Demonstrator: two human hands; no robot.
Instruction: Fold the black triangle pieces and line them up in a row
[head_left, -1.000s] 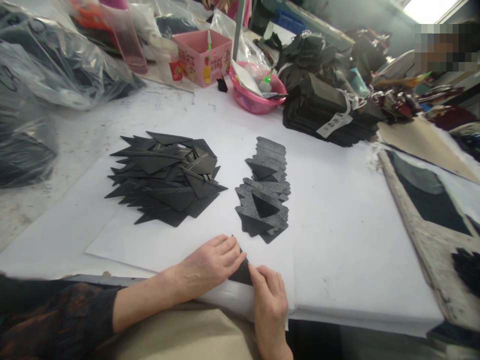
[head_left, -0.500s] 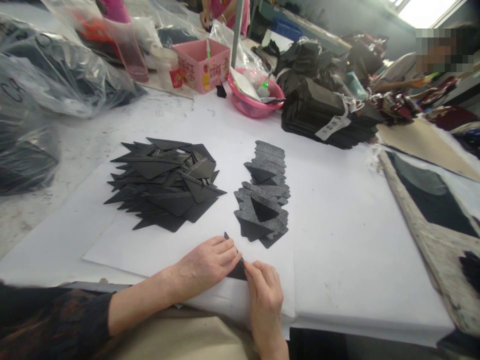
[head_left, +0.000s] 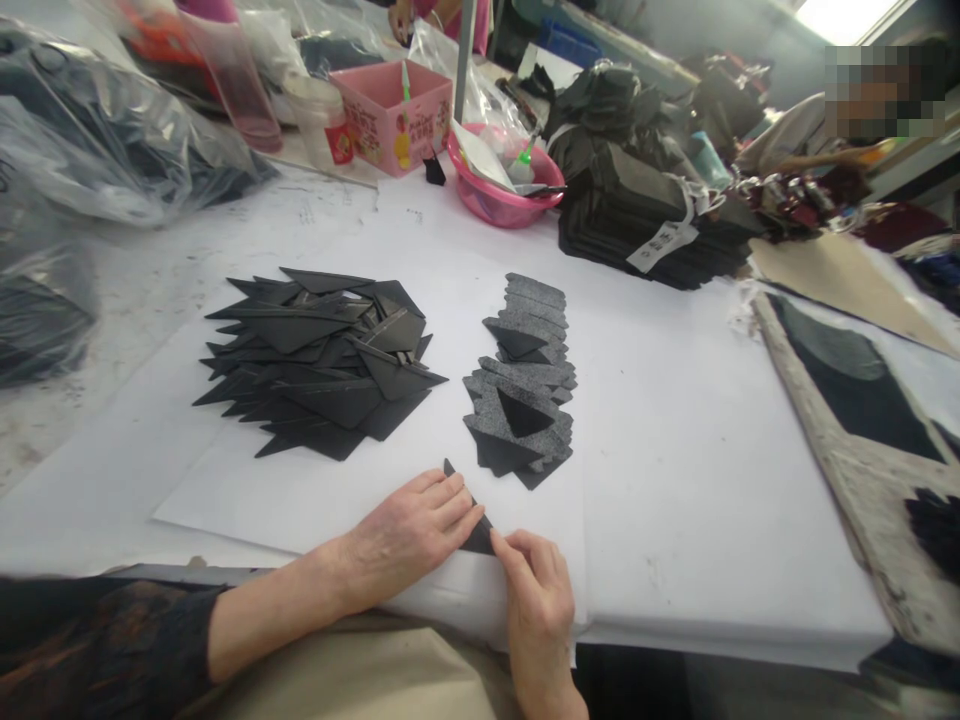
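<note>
A dark, pointed flat piece [head_left: 480,541] lies at the front of the white-covered table, partly under my fingers. My left hand [head_left: 416,525] is across it, fingers held together and pressing along its edge. With thumb and fingers, my right hand [head_left: 536,590] pinches the piece's right corner. Just beyond is an overlapping row of speckled grey pieces [head_left: 525,375] with some black ones among them. To the left sits a heap of black pointed pieces [head_left: 322,350]. The material of the held piece is hard to make out.
Behind stand a pink box [head_left: 390,120], a pink basin [head_left: 502,200] and a tied stack of dark pieces [head_left: 645,210]. Plastic bags [head_left: 127,140] fill the left side. A worn board [head_left: 847,480] lies at the right. Two other people are partly visible at the back.
The whole view has shifted slightly. My right hand has moved a little rightward and down along the piece's corner; my left hand keeps its place on it.
</note>
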